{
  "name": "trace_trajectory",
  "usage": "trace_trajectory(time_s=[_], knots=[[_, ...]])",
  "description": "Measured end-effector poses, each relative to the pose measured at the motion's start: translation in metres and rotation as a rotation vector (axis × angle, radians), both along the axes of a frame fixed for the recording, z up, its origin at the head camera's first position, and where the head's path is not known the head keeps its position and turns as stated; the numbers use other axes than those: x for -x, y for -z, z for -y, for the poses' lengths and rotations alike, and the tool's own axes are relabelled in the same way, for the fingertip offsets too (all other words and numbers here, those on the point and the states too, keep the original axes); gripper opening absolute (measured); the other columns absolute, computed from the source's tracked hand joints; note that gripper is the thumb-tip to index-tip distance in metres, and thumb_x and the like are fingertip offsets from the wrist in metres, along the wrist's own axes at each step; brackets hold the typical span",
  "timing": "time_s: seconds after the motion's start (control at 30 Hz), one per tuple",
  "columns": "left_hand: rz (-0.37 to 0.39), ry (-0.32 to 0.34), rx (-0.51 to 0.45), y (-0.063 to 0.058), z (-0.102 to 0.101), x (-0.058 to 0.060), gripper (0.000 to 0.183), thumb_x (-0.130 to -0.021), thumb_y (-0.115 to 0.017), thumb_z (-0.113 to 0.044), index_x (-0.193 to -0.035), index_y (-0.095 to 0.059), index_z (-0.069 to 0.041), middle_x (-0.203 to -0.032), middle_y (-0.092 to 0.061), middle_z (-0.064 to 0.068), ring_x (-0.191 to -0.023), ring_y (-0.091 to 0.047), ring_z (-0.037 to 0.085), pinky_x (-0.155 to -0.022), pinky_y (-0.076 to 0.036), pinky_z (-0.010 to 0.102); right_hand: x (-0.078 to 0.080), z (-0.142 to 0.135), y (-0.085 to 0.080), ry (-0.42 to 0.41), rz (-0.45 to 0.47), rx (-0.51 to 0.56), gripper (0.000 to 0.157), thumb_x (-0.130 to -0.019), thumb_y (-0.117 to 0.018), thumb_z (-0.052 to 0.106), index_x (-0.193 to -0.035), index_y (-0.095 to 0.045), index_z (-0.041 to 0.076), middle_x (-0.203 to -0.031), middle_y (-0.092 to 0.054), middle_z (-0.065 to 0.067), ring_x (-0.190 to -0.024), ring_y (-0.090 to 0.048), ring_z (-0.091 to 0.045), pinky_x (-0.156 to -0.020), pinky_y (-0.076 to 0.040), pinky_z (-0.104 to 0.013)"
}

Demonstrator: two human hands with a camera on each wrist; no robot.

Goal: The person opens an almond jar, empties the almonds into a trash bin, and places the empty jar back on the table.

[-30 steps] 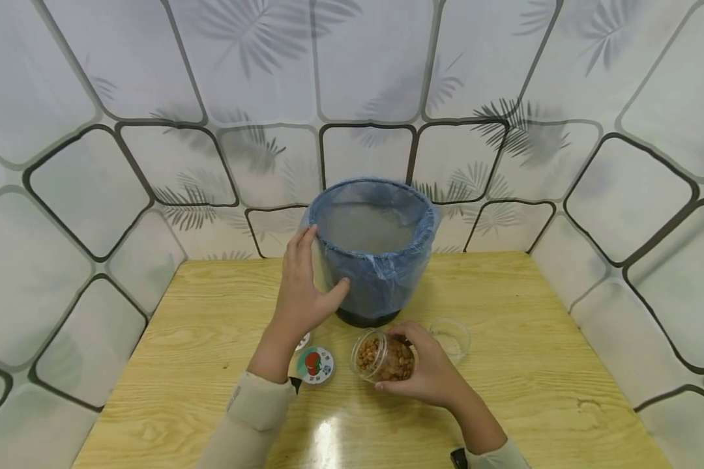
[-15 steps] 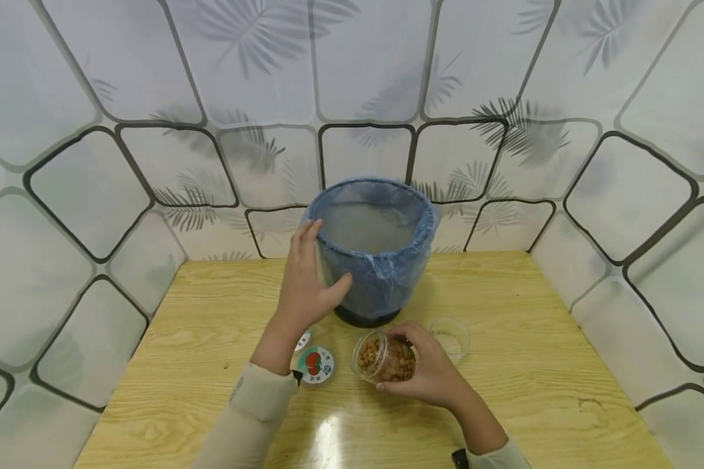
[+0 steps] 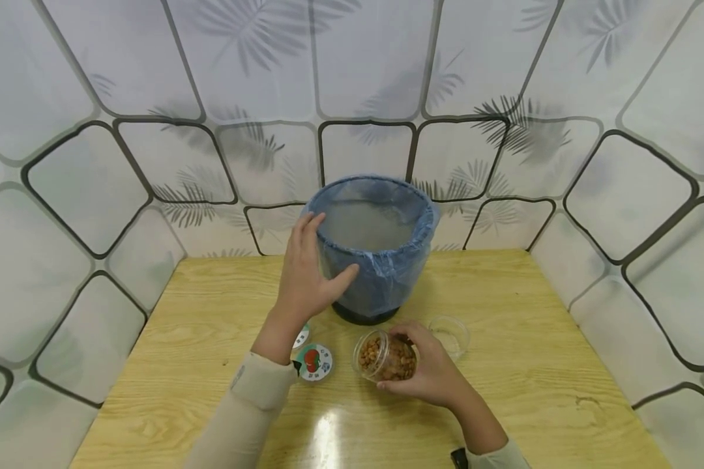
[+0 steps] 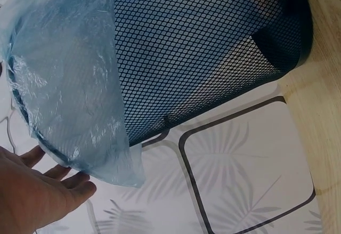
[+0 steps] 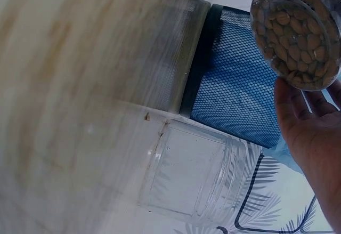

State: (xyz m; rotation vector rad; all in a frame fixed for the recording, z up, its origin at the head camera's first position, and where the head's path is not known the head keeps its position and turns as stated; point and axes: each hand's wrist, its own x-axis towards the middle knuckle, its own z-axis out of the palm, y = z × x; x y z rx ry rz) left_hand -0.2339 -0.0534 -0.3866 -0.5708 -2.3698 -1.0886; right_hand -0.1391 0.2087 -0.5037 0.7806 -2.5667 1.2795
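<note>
A mesh bin [image 3: 381, 280] lined with a thin blue plastic bag [image 4: 69, 85] stands at the back of the table. At its left rim is my left hand [image 3: 302, 280], fingers extended with the tips right at the bag-covered edge and the thumb spread over the bin's front. In front of the bin, my right hand [image 3: 431, 378] grips a clear jar [image 3: 394, 362] around its side. This jar is tilted, mouth to the left, and full of brown nuts. Seen from the right wrist, the nuts [image 5: 295, 37] look like almonds through the jar's base.
A clear, empty jar [image 3: 450, 340] stands behind the right hand, right of the bin. Left of the nut jar lies a round lid [image 3: 315, 362] with a red picture, and a second lid [image 3: 301, 336] is partly hidden by the left wrist. Patterned walls surround the table [image 3: 534, 365].
My left hand has shifted slightly up and inward at the bin's rim, its thumb moving further across the bin. My right hand and the nut jar have stayed almost in place.
</note>
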Motion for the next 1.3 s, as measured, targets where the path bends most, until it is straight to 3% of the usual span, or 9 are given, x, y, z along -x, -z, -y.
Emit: trace_trajectory(time_s=[0.23, 0.77, 0.97, 1.07, 1.3], knots=[[-0.021, -0.020, 0.034, -0.003, -0.004, 0.005, 0.099, -0.092, -0.073, -0.061, -0.166, -0.032, -0.010, -0.166, -0.032, 0.021, -0.154, -0.037, 0.039, -0.121, -0.038, 0.064, 0.000, -0.002, 0.002, 0.001, -0.003, 0.000, 0.079, -0.070, -0.101, 0.046, -0.135, -0.059, 0.028, -0.127, -0.062, 0.009, -0.111, -0.062, -0.010, -0.090, -0.060, -0.034], [-0.020, -0.048, 0.100, -0.006, -0.008, 0.016, 0.099, -0.091, -0.071, -0.067, -0.163, -0.037, -0.009, -0.167, -0.032, 0.022, -0.156, -0.032, 0.043, -0.124, -0.031, 0.067, -0.001, -0.003, 0.005, 0.011, 0.000, 0.009, 0.078, -0.069, -0.101, 0.048, -0.133, -0.059, 0.031, -0.126, -0.062, 0.014, -0.110, -0.062, -0.007, -0.089, -0.058, -0.033], [-0.047, -0.040, 0.135, -0.011, -0.012, 0.022, 0.112, -0.086, -0.051, -0.091, -0.163, -0.039, -0.010, -0.168, -0.031, 0.024, -0.157, -0.030, 0.045, -0.125, -0.029, 0.069, -0.001, -0.003, 0.006, 0.013, 0.004, 0.011, 0.079, -0.069, -0.101, 0.048, -0.134, -0.059, 0.031, -0.126, -0.062, 0.014, -0.110, -0.062, -0.007, -0.089, -0.058, -0.033], [-0.068, -0.038, 0.140, -0.014, -0.014, 0.025, 0.116, -0.084, -0.046, -0.096, -0.162, -0.040, -0.010, -0.167, -0.031, 0.025, -0.158, -0.027, 0.047, -0.125, -0.027, 0.070, -0.001, -0.003, 0.006, 0.011, 0.002, 0.004, 0.080, -0.069, -0.101, 0.048, -0.134, -0.058, 0.030, -0.127, -0.063, 0.012, -0.110, -0.062, -0.008, -0.088, -0.058, -0.033], [-0.100, -0.028, 0.157, -0.022, -0.015, 0.037, 0.105, -0.085, -0.067, -0.079, -0.162, -0.041, -0.012, -0.167, -0.033, 0.024, -0.158, -0.028, 0.047, -0.125, -0.029, 0.069, 0.000, -0.005, 0.006, 0.022, 0.000, 0.006, 0.079, -0.069, -0.101, 0.047, -0.133, -0.059, 0.029, -0.126, -0.064, 0.011, -0.109, -0.063, -0.008, -0.087, -0.057, -0.032]])
